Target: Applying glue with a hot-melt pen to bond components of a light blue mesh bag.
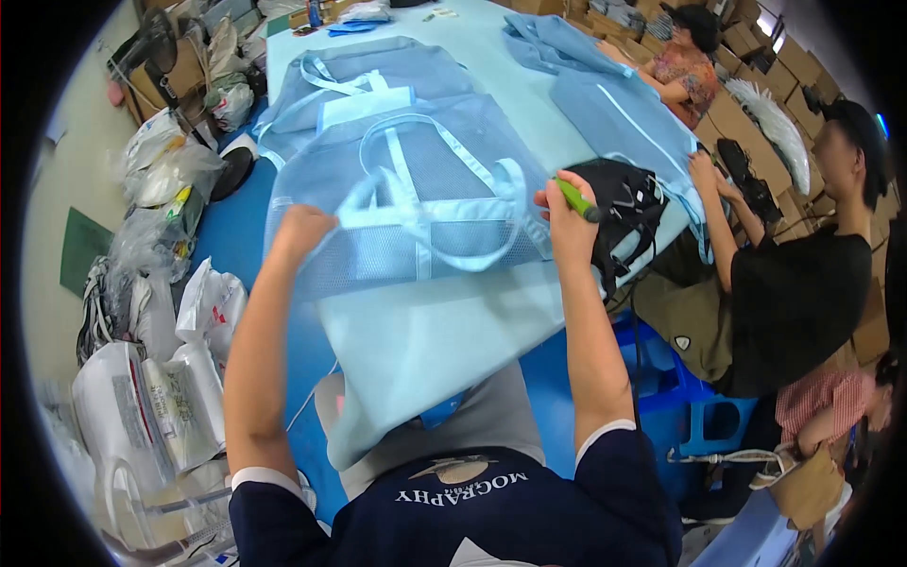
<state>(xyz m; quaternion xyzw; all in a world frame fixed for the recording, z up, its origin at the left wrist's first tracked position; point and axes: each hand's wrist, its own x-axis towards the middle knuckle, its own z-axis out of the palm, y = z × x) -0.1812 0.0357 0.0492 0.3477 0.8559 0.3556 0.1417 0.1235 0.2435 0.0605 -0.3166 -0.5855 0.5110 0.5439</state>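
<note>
A light-blue mesh tote bag (378, 250) with pale blue straps and a pale band lies flat in front of me on the table. My left hand (307, 230) is closed on its left edge, fingers curled at the mesh. At the bag's right edge my right hand (573, 231) is wrapped round a green-handled tool (574, 197) with a dark end. The tool's kind I cannot make out. Whether the right fingers also pinch the mesh is unclear. Another blue mesh bag (321, 109) lies just beyond.
The pale table (444, 326) has a cloth hanging at its near edge. A black backpack (614, 203) stands right of my right hand. Two people handle more blue mesh bags (624, 118) along the right side. Plastic-wrapped bundles (156, 406) pile up on the left.
</note>
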